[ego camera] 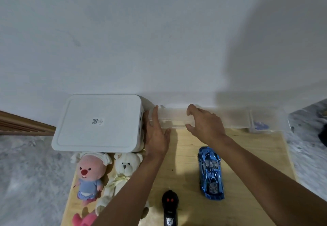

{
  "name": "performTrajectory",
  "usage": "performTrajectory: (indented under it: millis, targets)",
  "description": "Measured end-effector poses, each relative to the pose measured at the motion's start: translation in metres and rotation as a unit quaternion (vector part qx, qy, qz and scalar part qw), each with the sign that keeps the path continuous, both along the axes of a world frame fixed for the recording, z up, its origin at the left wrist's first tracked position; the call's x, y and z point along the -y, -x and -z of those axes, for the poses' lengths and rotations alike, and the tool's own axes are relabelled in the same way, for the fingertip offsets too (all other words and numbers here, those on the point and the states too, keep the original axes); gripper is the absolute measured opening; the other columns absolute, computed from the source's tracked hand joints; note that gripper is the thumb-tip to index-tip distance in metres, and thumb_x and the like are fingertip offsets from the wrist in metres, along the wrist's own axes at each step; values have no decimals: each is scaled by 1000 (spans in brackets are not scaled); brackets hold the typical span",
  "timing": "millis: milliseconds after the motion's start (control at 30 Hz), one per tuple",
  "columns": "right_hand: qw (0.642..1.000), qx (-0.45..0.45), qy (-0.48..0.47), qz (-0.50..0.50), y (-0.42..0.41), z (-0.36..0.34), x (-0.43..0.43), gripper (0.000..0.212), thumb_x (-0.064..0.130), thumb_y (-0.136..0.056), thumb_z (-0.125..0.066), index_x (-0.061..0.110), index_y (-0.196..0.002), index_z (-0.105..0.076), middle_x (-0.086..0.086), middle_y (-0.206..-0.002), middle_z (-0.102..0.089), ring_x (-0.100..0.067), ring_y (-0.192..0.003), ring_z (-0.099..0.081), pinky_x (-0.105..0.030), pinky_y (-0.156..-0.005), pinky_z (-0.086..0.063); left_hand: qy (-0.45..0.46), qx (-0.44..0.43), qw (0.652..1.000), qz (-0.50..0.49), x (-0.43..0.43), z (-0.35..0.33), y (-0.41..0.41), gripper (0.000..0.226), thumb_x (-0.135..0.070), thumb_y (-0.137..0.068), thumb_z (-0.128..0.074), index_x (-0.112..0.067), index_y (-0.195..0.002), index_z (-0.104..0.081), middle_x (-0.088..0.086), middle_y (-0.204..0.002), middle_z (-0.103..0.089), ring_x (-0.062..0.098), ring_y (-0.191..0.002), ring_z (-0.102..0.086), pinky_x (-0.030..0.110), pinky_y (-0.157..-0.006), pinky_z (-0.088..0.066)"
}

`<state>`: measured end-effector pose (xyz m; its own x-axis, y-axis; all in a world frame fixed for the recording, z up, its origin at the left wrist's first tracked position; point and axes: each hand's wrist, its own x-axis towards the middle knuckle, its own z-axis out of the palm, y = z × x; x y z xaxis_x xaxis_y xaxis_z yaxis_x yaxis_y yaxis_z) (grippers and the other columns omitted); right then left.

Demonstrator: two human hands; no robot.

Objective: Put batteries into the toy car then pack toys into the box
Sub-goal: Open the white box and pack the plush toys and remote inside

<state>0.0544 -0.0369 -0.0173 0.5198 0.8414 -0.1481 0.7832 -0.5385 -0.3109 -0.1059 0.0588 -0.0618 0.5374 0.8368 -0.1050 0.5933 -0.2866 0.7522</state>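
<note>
A shiny blue toy car (211, 172) lies on the wooden table (247, 155), nose toward me. A black remote control (169, 208) lies to its left. A white lidded box (99, 122) stands at the table's far left. Between the box and the wall end lies a clear plastic container (174, 119). My left hand (156, 133) lies with straight fingers against the container's left end. My right hand (203, 123) hovers over the container's middle, fingers curved around it. A pink plush (89, 172) and a white teddy bear (123, 169) lie in front of the box.
Another clear plastic container (265, 119) with something blue inside stands at the far right by the wall. A pink plush piece (83, 219) lies at the near left edge. Grey carpet (26, 172) surrounds the table. A white wall rises just behind.
</note>
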Motion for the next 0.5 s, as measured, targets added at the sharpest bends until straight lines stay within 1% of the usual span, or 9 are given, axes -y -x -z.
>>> performTrajectory:
  millis: [67,100,167,267,300,400,433,467,500]
  targets:
    - [1000,-3,-16,25,-3,-7,1,24,41,-93,-64,29,-104,-45,11,-72,-52,-17,-65,-54,-28,-56,-37,-2,14,1000,9,1,-3,-1,96,-23,-96,-72,-38,-162,-3,11,-167,-19,25,-152,-27,45,-116,-39]
    - [999,0,-29,36,-4,-9,1,22,42,-93,-64,29,-100,-48,10,-71,-51,-16,-63,-53,-28,-54,-35,0,19,1000,11,2,-6,-1,97,-25,-96,-72,-38,-162,-2,10,-167,-21,25,-151,-30,45,-114,-41]
    - [996,13,-67,60,-6,-12,0,18,43,-94,-64,30,-93,-52,11,-76,-56,-17,-62,-54,-26,-53,-33,8,28,1000,9,3,-10,-2,97,-33,-95,-70,-36,-163,-2,7,-167,-24,23,-149,-34,44,-110,-42]
    - [989,34,-122,80,-9,-12,-3,16,42,-93,-66,29,-94,-58,14,-85,-59,-17,-60,-56,-25,-53,-32,0,57,998,24,3,-12,-1,95,-63,-87,-48,-32,-164,0,1,-169,-21,19,-151,-31,43,-114,-38]
    - [987,44,-135,78,-9,-10,-3,15,42,-92,-67,29,-96,-60,14,-92,-61,-17,-57,-57,-24,-53,-35,0,65,997,28,2,-9,0,97,-66,-85,-44,-33,-164,2,-2,-170,-18,19,-152,-30,45,-116,-38]
    - [982,91,-153,57,-10,-1,1,15,38,-91,-71,27,-100,-65,10,-111,-59,-17,-49,-56,-23,-47,-44,5,88,995,36,0,-9,1,96,-68,-87,-45,-37,-163,4,-9,-171,-15,15,-153,-29,49,-118,-38]
    - [982,109,-149,48,-10,2,3,19,37,-90,-73,25,-104,-66,5,-112,-56,-17,-48,-55,-24,-44,-45,5,92,995,40,-1,-8,1,96,-69,-89,-47,-36,-163,4,-9,-171,-15,16,-153,-29,48,-120,-36]
    - [982,124,-140,38,-9,4,7,27,37,-87,-75,24,-109,-67,0,-110,-53,-17,-47,-54,-24,-41,-46,2,92,995,44,-2,-9,1,95,-64,-91,-53,-36,-163,4,-9,-171,-16,17,-153,-30,49,-120,-36]
    - [983,132,-128,28,-7,6,10,37,38,-85,-78,23,-116,-65,-2,-107,-50,-17,-47,-51,-24,-40,-46,0,90,995,45,-3,-8,1,95,-52,-94,-60,-37,-163,4,-8,-171,-17,19,-152,-32,52,-119,-37]
